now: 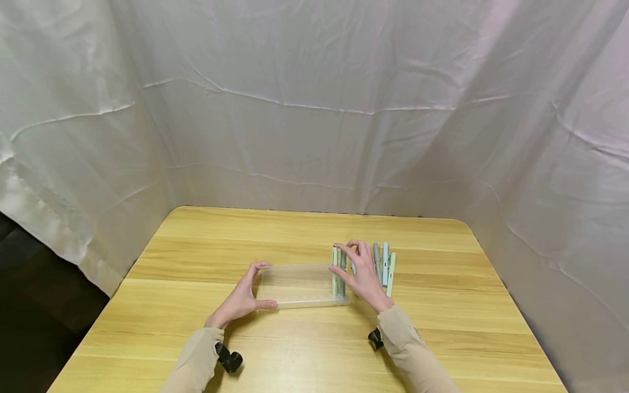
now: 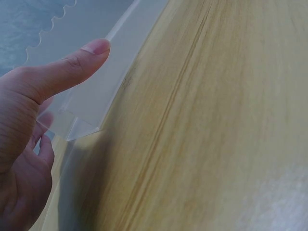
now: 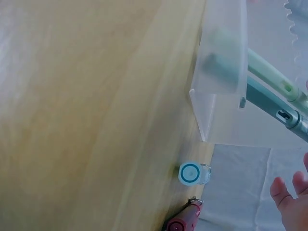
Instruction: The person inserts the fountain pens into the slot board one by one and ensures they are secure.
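My left hand (image 1: 242,295) grips the left end of a clear plastic tray (image 1: 302,303), thumb along the front edge. The tray has a scalloped edge, seen in both wrist views. At its right end a pale green pen (image 1: 334,275) and a dusty teal pen (image 1: 343,278) stand side by side, leaning in the right wrist view. My right hand (image 1: 361,273) is at these pens. Its thumb and forefinger are spread apart around their upper part; the other fingers (image 3: 291,192) are loosely bent. The right wrist view cuts off the pens' upper ends.
Right of the right hand lie loose pens: a grey-green pen (image 1: 377,262), a light blue pen (image 1: 385,265) and a light green pen (image 1: 391,273). A wooden table (image 1: 304,349) carries everything, with pale curtains (image 1: 314,136) around its back and sides.
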### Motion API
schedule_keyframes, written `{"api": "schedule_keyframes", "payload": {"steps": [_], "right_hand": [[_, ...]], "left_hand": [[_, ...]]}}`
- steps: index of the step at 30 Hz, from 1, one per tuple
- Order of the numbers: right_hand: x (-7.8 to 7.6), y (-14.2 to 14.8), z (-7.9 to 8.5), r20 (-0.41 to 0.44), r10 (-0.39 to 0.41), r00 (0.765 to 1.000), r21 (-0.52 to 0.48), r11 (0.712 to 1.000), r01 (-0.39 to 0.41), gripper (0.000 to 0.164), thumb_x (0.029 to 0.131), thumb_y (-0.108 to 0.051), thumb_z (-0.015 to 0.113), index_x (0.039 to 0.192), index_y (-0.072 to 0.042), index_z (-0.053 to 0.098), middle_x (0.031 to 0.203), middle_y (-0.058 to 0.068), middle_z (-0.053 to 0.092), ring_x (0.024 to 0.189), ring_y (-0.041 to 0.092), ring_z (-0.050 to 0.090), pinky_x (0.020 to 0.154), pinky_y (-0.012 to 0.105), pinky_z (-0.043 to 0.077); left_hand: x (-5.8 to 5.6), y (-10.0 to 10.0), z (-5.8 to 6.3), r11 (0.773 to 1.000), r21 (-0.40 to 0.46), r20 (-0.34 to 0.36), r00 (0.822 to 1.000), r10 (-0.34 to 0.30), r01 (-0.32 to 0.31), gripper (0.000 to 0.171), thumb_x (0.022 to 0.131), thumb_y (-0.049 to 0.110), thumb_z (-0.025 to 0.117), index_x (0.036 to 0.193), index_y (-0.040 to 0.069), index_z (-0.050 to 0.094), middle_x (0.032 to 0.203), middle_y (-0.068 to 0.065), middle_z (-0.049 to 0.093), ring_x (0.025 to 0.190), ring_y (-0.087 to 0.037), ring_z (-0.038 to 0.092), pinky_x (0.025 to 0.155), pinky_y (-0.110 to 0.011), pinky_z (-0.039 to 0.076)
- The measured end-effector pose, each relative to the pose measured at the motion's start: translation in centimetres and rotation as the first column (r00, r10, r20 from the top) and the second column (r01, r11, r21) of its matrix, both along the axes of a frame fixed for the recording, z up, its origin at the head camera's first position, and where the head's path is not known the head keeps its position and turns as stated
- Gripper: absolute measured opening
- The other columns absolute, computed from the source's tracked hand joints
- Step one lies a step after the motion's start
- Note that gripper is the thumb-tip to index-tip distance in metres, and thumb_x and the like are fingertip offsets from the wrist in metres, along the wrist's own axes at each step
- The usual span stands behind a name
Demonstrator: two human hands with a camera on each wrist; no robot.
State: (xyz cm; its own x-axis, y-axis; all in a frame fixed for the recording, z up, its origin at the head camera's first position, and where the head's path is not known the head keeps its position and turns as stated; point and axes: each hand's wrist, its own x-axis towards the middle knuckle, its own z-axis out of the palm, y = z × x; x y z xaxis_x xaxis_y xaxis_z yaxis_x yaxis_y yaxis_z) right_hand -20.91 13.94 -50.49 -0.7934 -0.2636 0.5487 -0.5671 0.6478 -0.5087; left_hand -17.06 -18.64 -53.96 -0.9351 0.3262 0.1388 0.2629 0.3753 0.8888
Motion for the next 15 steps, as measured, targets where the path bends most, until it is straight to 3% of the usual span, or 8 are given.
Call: {"api": "schedule_keyframes", "payload": {"steps": [7,15], "right_hand": [[0.03,0.03,-0.05,0.059,0.0,0.998,0.006,1.0,-0.001,0.054,0.085,-0.027,0.081,0.135,-0.018,0.062,0.122,0.011,0.049,0.103,0.026,0.04,0.089,0.04,0.037],[0.07,-0.06,-0.01,0.058,0.001,0.998,0.008,1.0,-0.002,0.055,0.086,-0.028,0.081,0.135,-0.018,0.061,0.125,0.012,0.049,0.116,0.033,0.043,0.092,0.048,0.043]], "left_hand": [[-0.03,0.02,-0.12,1.0,-0.004,0.013,1.0,0.004,-0.004,0.094,0.068,0.021,0.093,0.144,0.012,0.039,0.155,-0.019,0.041,0.152,-0.047,0.023,0.122,-0.07,0.014],[-0.03,0.0,-0.09,1.0,-0.012,0.013,1.0,0.008,-0.008,0.094,0.068,0.021,0.093,0.144,0.012,0.039,0.155,-0.019,0.04,0.151,-0.048,0.023,0.122,-0.07,0.014]]}}
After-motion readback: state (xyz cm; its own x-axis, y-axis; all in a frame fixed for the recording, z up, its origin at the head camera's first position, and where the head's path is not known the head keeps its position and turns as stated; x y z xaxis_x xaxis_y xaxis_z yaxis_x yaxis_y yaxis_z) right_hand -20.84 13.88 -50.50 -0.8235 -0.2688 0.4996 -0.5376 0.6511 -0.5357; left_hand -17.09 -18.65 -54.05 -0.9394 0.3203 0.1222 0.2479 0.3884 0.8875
